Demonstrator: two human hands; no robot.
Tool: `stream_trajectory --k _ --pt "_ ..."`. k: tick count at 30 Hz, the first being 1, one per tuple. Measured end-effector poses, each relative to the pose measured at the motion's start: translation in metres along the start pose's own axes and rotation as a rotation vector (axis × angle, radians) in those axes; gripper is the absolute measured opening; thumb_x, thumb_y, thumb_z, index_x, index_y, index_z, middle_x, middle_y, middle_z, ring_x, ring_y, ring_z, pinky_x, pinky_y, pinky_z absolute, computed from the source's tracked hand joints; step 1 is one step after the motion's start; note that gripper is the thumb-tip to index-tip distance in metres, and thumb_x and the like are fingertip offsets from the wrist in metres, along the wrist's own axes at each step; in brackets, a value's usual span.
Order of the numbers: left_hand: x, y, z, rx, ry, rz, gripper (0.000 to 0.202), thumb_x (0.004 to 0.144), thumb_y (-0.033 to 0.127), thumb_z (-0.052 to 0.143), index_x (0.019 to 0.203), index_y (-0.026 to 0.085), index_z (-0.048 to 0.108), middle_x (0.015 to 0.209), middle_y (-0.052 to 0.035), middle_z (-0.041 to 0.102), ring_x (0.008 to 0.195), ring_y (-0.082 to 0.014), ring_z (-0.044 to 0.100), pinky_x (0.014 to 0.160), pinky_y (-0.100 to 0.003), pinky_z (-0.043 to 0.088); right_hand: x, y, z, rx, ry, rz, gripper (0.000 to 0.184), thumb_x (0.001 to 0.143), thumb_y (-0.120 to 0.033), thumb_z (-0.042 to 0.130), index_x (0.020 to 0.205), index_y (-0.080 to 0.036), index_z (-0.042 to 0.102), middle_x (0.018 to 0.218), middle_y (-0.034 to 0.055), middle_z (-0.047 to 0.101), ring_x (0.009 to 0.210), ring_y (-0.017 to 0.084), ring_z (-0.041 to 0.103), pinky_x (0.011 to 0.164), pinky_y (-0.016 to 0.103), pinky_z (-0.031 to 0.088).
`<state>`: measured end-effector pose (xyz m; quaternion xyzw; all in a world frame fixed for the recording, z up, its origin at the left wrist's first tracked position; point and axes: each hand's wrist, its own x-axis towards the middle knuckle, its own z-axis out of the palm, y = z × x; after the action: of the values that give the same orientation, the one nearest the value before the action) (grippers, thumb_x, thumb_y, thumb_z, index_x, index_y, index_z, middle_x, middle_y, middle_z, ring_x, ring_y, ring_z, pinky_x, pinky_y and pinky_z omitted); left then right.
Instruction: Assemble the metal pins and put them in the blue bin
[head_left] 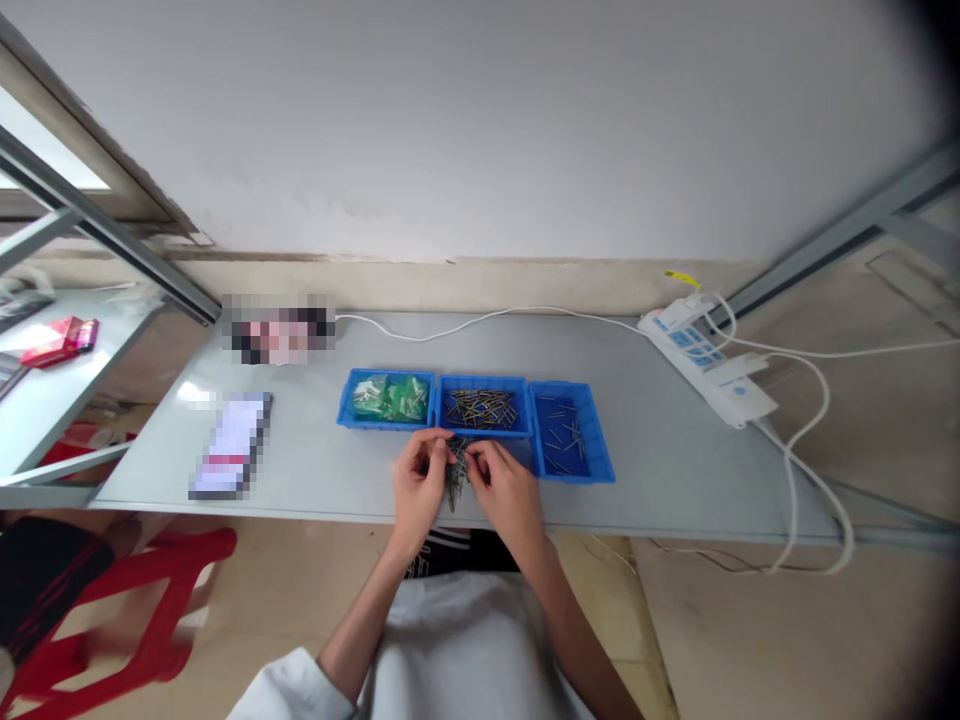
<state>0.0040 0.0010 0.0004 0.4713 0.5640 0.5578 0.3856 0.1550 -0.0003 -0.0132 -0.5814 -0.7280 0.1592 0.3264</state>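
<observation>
Just in front of the middle blue bin [504, 433], loose pins [453, 492] lie on the counter [660, 470] between left hand [420, 478] and right hand [504, 487], fingers curled; whether either grips any, I cannot tell. Work looks unfinished: that pile is left, and the end bin [598, 435] right of it holds few.

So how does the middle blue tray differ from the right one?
The middle tray holds a dense pile of thin metal pieces; the right tray has only a few, scattered. The middle tray's long side runs along the wall; the right tray's runs away from it. Both are blue and sit on the table.
</observation>
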Motion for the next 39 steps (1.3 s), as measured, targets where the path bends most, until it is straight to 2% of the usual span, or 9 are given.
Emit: stream_trajectory --k 5,11,14,17,20,24,31,39 --pt "0.000 -0.002 0.000 -0.006 -0.002 -0.019 0.030 0.106 0.047 0.065 0.106 0.021 0.077 0.074 -0.0006 0.071 0.064 -0.0137 0.064 0.063 -0.023 0.050 0.000 0.001 0.003 0.037 0.017 0.009 0.022 0.111 -0.032 0.051 0.101 -0.025 0.069 0.087 0.0026 0.076 0.067 0.018 0.069 0.061 0.027 0.044" --pt "-0.001 0.004 0.001 0.008 0.003 0.023 0.030 0.106 0.048 0.065 0.108 0.020 0.076 0.072 0.0004 0.070 0.061 -0.0129 0.062 0.062 -0.022 0.049 -0.001 -0.006 -0.003 0.271 0.098 0.029 0.018 0.111 -0.034 0.052 0.103 -0.025 0.065 0.088 0.0037 0.076 0.071 0.017 0.071 0.071 0.027 0.054" --pt "-0.002 0.003 0.002 0.011 -0.057 0.063 0.027 0.106 0.044 0.066 0.116 0.021 0.075 0.073 0.0007 0.071 0.060 -0.0130 0.062 0.061 -0.022 0.049 -0.002 -0.011 -0.004 0.402 0.097 0.063 0.017 0.111 -0.035 0.053 0.105 -0.025 0.064 0.083 0.0019 0.074 0.069 0.017 0.070 0.069 0.026 0.056" --pt "-0.002 0.000 0.001 0.043 -0.153 0.105 0.022 0.105 0.040 0.067 0.104 0.020 0.077 0.074 -0.0009 0.072 0.061 -0.0133 0.062 0.062 -0.023 0.049 -0.003 -0.013 -0.002 0.479 0.130 0.092 0.017 0.110 -0.036 0.054 0.103 -0.025 0.063 0.081 0.0012 0.072 0.070 0.016 0.069 0.067 0.026 0.056" --pt "-0.001 -0.003 0.001 0.094 -0.184 0.175 0.020 0.104 0.035 0.070 0.095 0.020 0.078 0.077 -0.0021 0.073 0.060 -0.0121 0.059 0.061 -0.024 0.048 -0.003 -0.011 0.001 0.499 0.167 0.094 0.016 0.110 -0.035 0.054 0.102 -0.024 0.063 0.081 0.0009 0.071 0.069 0.016 0.068 0.066 0.026 0.055" --pt "0.003 -0.003 0.001 0.102 -0.205 0.226 0.014 0.101 0.032 0.073 0.101 0.020 0.080 0.081 -0.0024 0.074 0.058 -0.0110 0.056 0.060 -0.023 0.047 -0.004 -0.004 0.000 0.496 0.158 0.071 0.013 0.109 -0.033 0.056 0.104 -0.024 0.064 0.086 0.0020 0.074 0.072 0.016 0.069 0.069 0.026 0.057" --pt "0.007 -0.001 0.001 0.080 -0.231 0.282 0.012 0.100 0.028 0.074 0.092 0.020 0.077 0.083 -0.0030 0.072 0.061 -0.0112 0.055 0.060 -0.024 0.046 -0.007 0.001 -0.002 0.509 0.167 0.025 0.009 0.108 -0.028 0.060 0.108 -0.024 0.068 0.091 0.0025 0.077 0.076 0.016 0.073 0.072 0.026 0.059" --pt "0.004 -0.003 0.001 0.066 -0.243 0.311 0.006 0.099 0.023 0.074 0.094 0.020 0.076 0.102 -0.0065 0.074 0.063 -0.0094 0.058 0.058 -0.022 0.045 -0.007 -0.001 -0.003 0.516 0.167 0.036 0.015 0.108 -0.025 0.061 0.119 -0.023 0.070 0.096 0.0037 0.079 0.074 0.015 0.071 0.072 0.026 0.059"
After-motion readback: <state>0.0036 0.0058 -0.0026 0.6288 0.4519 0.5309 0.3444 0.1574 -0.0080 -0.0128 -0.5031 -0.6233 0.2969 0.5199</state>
